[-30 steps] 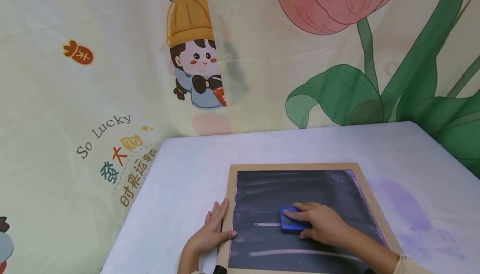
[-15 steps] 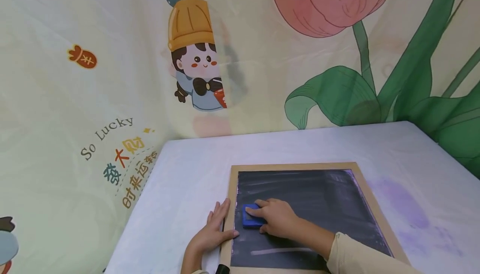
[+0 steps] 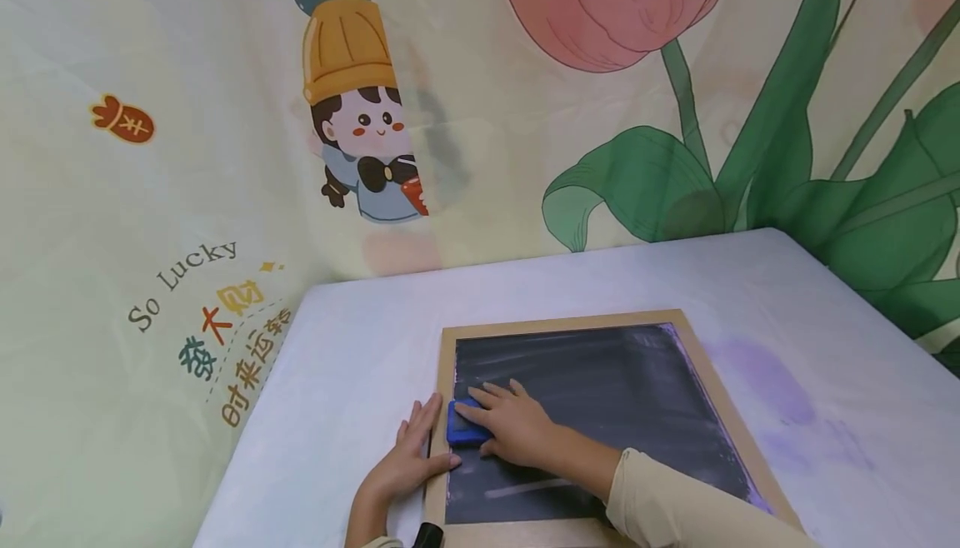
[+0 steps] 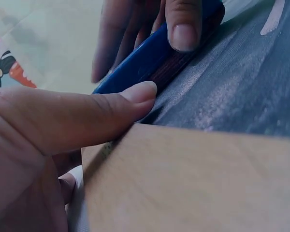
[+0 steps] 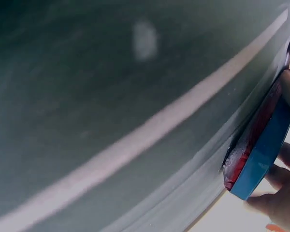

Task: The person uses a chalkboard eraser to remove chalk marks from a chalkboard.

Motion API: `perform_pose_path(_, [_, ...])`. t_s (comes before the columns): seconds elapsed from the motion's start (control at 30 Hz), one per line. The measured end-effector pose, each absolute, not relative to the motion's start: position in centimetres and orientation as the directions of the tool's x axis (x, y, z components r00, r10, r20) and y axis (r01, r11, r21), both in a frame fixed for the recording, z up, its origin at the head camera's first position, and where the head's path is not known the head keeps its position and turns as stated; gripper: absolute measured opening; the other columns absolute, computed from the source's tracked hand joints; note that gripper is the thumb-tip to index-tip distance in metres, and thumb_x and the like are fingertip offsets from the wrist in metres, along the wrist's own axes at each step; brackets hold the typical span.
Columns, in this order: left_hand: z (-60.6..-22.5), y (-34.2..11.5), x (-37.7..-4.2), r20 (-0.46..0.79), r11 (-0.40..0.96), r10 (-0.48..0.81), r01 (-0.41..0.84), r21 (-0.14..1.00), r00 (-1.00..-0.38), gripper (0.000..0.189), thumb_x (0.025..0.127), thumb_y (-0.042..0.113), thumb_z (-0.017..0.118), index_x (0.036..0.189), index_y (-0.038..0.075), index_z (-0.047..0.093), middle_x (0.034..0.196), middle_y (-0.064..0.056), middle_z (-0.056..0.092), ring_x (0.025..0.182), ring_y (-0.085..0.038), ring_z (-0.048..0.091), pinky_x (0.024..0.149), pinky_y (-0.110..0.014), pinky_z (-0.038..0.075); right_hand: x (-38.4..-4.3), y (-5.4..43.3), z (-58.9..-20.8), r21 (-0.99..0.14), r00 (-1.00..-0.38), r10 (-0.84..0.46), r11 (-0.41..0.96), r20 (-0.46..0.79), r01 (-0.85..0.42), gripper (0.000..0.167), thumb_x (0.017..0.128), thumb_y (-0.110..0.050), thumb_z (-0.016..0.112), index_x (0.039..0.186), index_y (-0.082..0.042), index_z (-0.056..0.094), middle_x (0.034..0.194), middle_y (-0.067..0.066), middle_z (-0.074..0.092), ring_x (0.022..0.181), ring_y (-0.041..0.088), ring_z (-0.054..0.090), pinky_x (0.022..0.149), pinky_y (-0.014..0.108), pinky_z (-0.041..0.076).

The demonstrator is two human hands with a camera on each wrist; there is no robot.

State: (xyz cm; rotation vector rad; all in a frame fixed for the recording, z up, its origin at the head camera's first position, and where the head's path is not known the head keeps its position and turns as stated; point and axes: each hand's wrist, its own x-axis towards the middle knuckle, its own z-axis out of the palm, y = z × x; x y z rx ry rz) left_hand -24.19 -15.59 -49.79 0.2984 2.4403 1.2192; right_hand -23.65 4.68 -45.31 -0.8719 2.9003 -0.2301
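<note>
A wood-framed chalkboard (image 3: 600, 381) lies flat on the table. My right hand (image 3: 517, 427) grips a blue chalkboard eraser (image 3: 465, 431) at the board's left side, thumb and fingers on its sides. In the right wrist view, the eraser (image 5: 263, 152) shows a dark red underside, tilted against the board. My left hand (image 3: 405, 465) holds the left frame edge, its thumb (image 4: 87, 118) over the wood in the left wrist view and fingers along the outside. A pale chalk line (image 3: 528, 488) crosses the lower part of the board, partly covered by my right forearm.
The white tablecloth (image 3: 360, 340) carries purple smudges (image 3: 765, 381) right of the board. A black object (image 3: 428, 535) stands by the frame's lower left corner. Behind the table hangs a printed cloth (image 3: 480, 198) with a tulip and a cartoon figure.
My right hand has slid the eraser leftward to the left frame edge, and the upper chalk line it passed over is gone. My left hand keeps its place on the frame. The head view shifted slightly.
</note>
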Motion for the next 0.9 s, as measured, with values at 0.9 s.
perform_pose_path(0.9, [-49.7, -15.7, -24.5, -0.252, 0.603, 0.356, 0.015, 0.798, -0.9, 0.095, 0.076, 0.035, 0.072, 0.148, 0.022, 0.012, 0.155, -0.007, 0.006, 0.141, -0.03, -0.011, 0.11, -0.053, -0.009, -19.1, 18.3, -46.1, -0.191, -0.859, -0.51, 0.839, 0.047, -0.509, 0.056, 0.087, -0.025, 0.06, 0.138, -0.033, 0.039, 0.139, 0.008, 0.044, 0.126, 0.031, 0.042, 0.09, 0.071, 0.031])
